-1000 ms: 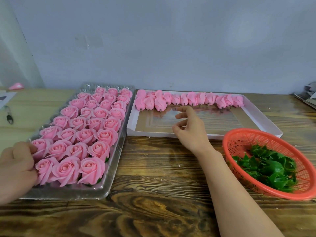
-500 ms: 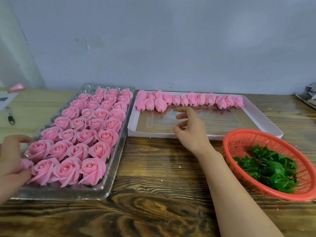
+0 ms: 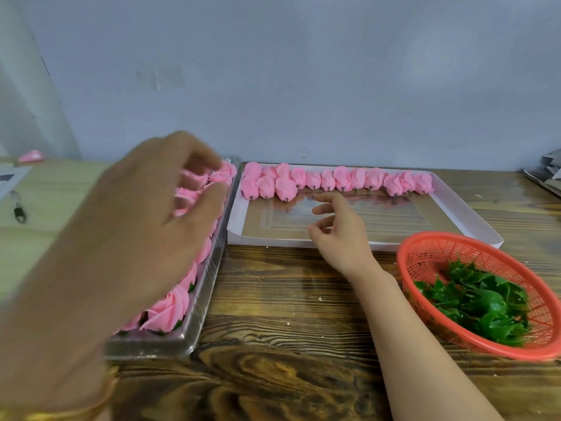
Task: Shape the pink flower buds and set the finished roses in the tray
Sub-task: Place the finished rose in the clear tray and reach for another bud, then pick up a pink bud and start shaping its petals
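- In the middle of the frame, the right hand (image 3: 340, 235) hovers over the white box (image 3: 473, 226), just below the row of pink buds (image 3: 343, 180). Its fingers are loosely bent and hold nothing.
- On the left side of the frame, the left hand (image 3: 127, 238) is large and blurred above the clear tray (image 3: 194, 335). Its fingers (image 3: 194, 150) curl close to a rose at the upper end of the tray, but I cannot tell if they pinch it or only pass near it.
- The step in hand is probably to fetch the next bud. To do it well, I think the right hand should take one bud by its dark pointed base, not by the soft petals, and lift it straight out so that the neighbours do not roll.
- The left hand should stay above the finished roses (image 3: 168, 308), because a press from the palm may flatten them.
- The buds lie along the upper edge of the box, tips pointing down the frame, some of them touching. They are closed, smooth and drop-shaped.
- The roses in the tray stand close together with opened, spiral petals and a green base. The tray looks nearly full, though the hand hides a large part of it.
- At the lower right, a red basket (image 3: 425, 247) with green leaves (image 3: 473, 305) stands on the wooden bench (image 3: 288, 299).
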Demonstrator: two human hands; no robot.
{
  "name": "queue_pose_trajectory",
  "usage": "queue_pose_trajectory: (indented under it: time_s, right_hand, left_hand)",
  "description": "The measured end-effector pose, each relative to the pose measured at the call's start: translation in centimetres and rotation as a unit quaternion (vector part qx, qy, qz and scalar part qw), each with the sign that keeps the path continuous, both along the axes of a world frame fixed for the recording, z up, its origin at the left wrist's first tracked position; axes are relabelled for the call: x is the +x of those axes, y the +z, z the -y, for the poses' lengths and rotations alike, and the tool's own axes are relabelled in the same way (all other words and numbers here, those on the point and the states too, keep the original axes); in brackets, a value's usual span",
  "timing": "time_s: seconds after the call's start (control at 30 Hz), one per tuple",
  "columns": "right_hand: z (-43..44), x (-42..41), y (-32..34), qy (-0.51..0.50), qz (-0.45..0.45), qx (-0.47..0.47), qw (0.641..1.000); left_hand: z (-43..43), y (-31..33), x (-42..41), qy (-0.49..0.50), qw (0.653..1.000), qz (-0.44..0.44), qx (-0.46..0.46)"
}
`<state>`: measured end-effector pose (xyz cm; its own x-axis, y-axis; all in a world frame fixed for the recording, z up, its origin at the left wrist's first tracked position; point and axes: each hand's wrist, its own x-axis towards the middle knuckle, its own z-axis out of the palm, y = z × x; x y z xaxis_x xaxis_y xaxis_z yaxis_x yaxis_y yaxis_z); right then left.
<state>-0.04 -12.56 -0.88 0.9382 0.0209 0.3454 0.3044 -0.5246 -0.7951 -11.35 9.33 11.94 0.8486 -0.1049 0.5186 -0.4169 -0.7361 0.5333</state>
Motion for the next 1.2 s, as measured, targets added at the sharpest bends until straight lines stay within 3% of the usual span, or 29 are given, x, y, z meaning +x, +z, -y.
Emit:
queue_pose_trajectory:
  time_s: [0.17, 0.43, 0.83, 1.07, 1.2]
  right_hand:
    - [-0.2, 0.0, 0.0, -0.008, 0.007, 0.001, 1.000]
    - [-0.3, -0.1, 0.0, -0.007, 0.004, 0.020, 1.000]
    - [-0.8, 0.3, 0.4, -0.050, 0.001, 0.027, 0.998]
    - [-1.5, 2.1, 1.7, -0.108, -0.078, 0.042, 0.990]
    - [-2.5, 4.2, 2.7, -0.106, -0.148, 0.109, 0.977]
  left_hand:
    - [7.1, -1.2, 3.4, -0.019, 0.995, 0.017, -0.095]
    - [11.2, -9.3, 9.4, 0.083, 0.957, -0.006, -0.278]
    - [11.0, -12.5, 10.6, 0.070, 0.939, 0.044, -0.334]
    - [10.2, -13.0, 11.3, 0.097, 0.932, 0.056, -0.344]
    - [9.8, -13.1, 11.3, 0.112, 0.927, 0.057, -0.352]
